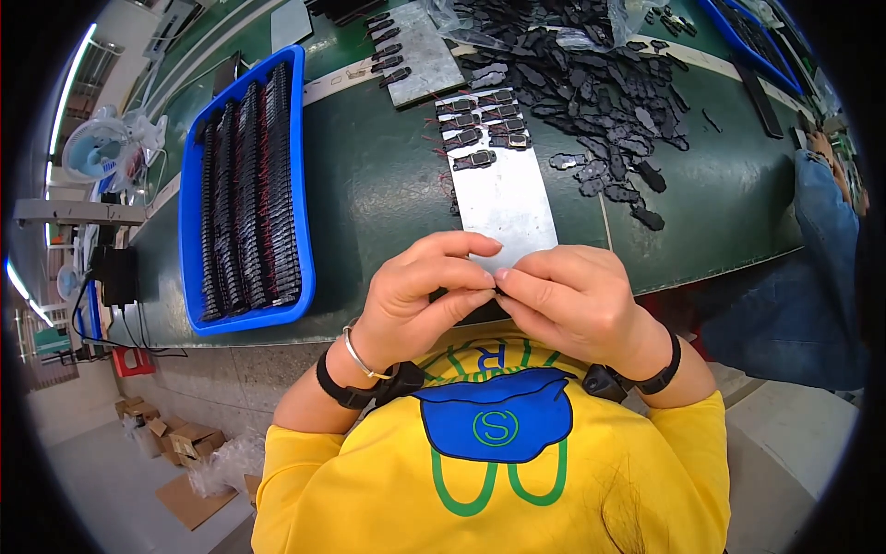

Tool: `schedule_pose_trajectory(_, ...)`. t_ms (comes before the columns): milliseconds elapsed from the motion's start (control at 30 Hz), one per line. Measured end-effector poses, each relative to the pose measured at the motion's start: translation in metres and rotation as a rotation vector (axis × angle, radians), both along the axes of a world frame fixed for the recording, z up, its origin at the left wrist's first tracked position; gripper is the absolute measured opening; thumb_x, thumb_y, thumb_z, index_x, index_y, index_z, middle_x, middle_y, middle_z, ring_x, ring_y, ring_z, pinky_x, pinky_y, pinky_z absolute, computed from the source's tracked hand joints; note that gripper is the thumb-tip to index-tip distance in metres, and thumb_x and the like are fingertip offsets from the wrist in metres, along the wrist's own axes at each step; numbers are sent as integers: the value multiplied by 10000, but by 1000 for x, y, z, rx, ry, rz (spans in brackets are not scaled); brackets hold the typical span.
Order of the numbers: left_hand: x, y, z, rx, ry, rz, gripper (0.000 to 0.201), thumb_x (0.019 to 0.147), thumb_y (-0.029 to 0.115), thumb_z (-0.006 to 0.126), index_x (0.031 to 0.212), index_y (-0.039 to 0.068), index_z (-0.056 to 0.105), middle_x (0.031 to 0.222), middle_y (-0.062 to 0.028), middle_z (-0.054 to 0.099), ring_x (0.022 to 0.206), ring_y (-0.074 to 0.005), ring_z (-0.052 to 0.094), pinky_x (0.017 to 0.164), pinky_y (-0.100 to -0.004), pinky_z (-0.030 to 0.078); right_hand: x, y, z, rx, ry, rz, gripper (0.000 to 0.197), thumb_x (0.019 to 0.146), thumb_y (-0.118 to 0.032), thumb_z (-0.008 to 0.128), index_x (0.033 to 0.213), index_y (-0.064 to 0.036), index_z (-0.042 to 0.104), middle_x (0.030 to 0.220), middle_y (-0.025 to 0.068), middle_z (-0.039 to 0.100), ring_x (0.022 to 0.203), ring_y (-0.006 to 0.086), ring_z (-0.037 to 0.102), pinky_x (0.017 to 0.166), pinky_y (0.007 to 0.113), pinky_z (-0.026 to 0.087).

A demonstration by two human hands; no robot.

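My left hand [420, 291] and my right hand [577, 295] meet at the near end of a pale metal plate [503, 208]. Thumbs and fingertips of both are pinched together around a small black part [499, 290], mostly hidden by the fingers. On the far half of the plate, small black pieces with rectangular, speaker-like faces [475, 160] lie in two columns, red wires trailing off the left edge. A loose heap of flat black plastic housings [600, 102] spreads beyond the plate to the right.
At left stands a blue tray [187, 222] packed with rows of black pieces and red wires. A second metal plate [425, 55] bears similar pieces. A plastic bag [554, 23] lies behind the heap. Another person's sleeve [817, 212] shows at right. The green table's near edge runs below my hands.
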State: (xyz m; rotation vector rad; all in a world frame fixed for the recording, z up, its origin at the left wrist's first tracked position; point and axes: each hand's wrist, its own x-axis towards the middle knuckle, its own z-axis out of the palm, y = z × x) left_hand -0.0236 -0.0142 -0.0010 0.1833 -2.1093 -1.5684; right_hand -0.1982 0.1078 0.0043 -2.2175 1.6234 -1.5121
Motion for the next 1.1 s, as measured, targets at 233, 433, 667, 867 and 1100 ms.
schedule_pose_trajectory(233, -1, 14, 7, 726, -48, 78, 192, 872, 30, 640, 1046, -47, 616, 1066, -156, 633, 800, -162, 654, 657, -238, 552, -3, 2, 1, -53, 116, -50, 279, 633, 33, 733, 903, -5, 672, 769, 72, 621, 581, 201, 601, 488, 284, 472)
schedule_pose_trajectory(433, -10, 16, 17, 694, -282, 182, 202, 895, 95, 635, 1037, -47, 643, 841, -93, 672, 640, -121, 630, 554, -210, 515, -1, 1, -1, -100, 218, -82, 271, 634, 32, 711, 900, 2, 666, 787, 76, 605, 584, 194, 594, 484, 286, 467)
schedule_pose_trajectory(667, -15, 19, 17, 558, -337, 260, 181, 912, 134, 627, 982, -24, 680, 765, -56, 676, 601, -79, 601, 520, -183, 475, 2, 3, -2, -106, 264, -115, 273, 645, 23, 702, 914, 3, 661, 804, 77, 602, 595, 191, 588, 481, 285, 462)
schedule_pose_trajectory(867, -10, 21, 18, 514, -319, 296, 167, 918, 116, 617, 962, -33, 675, 749, -62, 670, 594, -79, 595, 516, -182, 467, 1, 4, -5, -124, 277, -142, 282, 646, 6, 696, 926, 7, 660, 810, 79, 603, 612, 191, 589, 491, 285, 466)
schedule_pose_trajectory(1100, -6, 9, 20, 571, -372, 184, 155, 925, 116, 601, 929, -24, 666, 756, -68, 673, 590, -76, 588, 524, -184, 471, -3, 4, -2, -120, 251, -61, 307, 639, -18, 734, 936, 6, 661, 835, 91, 617, 622, 209, 597, 509, 285, 478)
